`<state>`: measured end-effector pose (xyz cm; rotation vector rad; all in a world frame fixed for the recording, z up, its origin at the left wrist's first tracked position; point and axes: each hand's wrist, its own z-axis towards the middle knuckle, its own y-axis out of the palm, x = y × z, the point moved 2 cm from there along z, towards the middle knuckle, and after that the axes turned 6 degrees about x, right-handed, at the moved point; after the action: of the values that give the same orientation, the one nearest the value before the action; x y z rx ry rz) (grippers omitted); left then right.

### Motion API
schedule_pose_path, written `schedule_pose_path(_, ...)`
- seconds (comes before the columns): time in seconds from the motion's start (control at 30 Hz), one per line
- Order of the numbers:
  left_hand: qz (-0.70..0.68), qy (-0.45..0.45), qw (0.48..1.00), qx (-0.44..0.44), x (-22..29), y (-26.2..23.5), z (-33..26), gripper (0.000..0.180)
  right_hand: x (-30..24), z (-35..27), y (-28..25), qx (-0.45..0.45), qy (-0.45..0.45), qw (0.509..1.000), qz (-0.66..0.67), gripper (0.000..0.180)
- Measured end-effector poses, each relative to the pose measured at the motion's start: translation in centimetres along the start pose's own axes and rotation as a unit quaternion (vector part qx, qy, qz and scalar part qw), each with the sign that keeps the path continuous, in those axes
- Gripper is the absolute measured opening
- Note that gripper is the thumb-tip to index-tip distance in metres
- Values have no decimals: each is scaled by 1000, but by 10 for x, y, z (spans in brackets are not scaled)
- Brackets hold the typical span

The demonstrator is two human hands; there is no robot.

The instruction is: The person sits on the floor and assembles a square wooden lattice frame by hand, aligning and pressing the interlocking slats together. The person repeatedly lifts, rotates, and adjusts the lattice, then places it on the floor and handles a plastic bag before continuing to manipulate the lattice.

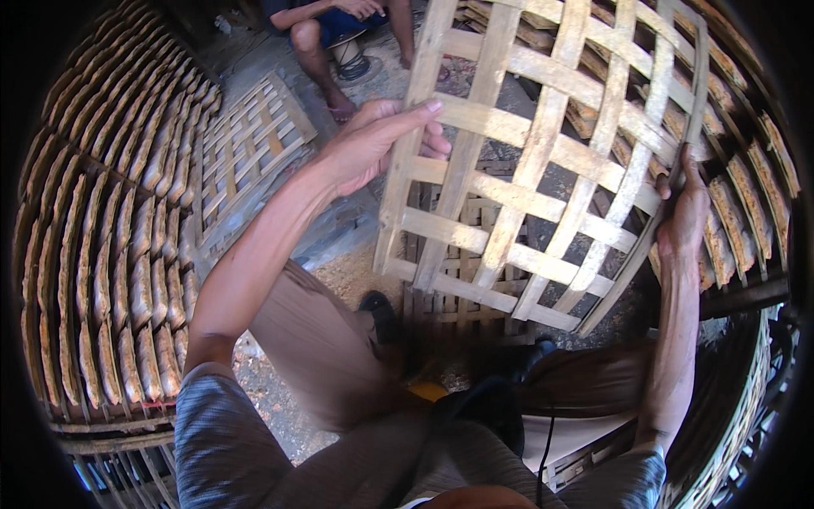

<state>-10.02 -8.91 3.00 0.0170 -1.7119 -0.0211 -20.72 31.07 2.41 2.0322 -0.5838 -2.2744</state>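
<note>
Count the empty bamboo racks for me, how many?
3: one rack held up in both hands, one flat rack on the ground to the left, one lower rack beneath the held one. Others may be hidden.

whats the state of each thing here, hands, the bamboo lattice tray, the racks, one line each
left hand: gripping the left edge of the tray
right hand: gripping the right edge of the tray
bamboo lattice tray: lifted, tilted, empty
left rack: filled with rows of flat brown pieces
right rack: holding similar brown pieces
flat lattice tray: lying on the ground, empty
seated person: sitting at the far side, only legs and arms visible
</note>
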Motion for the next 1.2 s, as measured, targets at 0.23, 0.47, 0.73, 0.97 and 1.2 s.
schedule_pose_path(0.23, 67, 22, 996, 60, -9, 25, -3, 41, 3, 6, -6, 6, -3, 1000, 29, 29)
schedule_pose_path(0.47, 96, 52, 993, 44, 0, 19, -7, 45, 7, 3, -2, -22, 13, 998, 57, 28)
schedule_pose_path(0.73, 126, 91, 976, 155, -1, 35, -21, 50, -13, -9, 11, 8, -241, 926, -292, 70)
schedule_pose_path(0.97, 203, 71, 967, 138, 0, 66, -30, 51, -5, -77, 48, -318, -270, 842, -341, 47)
schedule_pose_path(1.2, 261, 69, 960, 74, -12, 82, -35, 50, 17, -83, 54, -432, -157, 786, -414, 23)
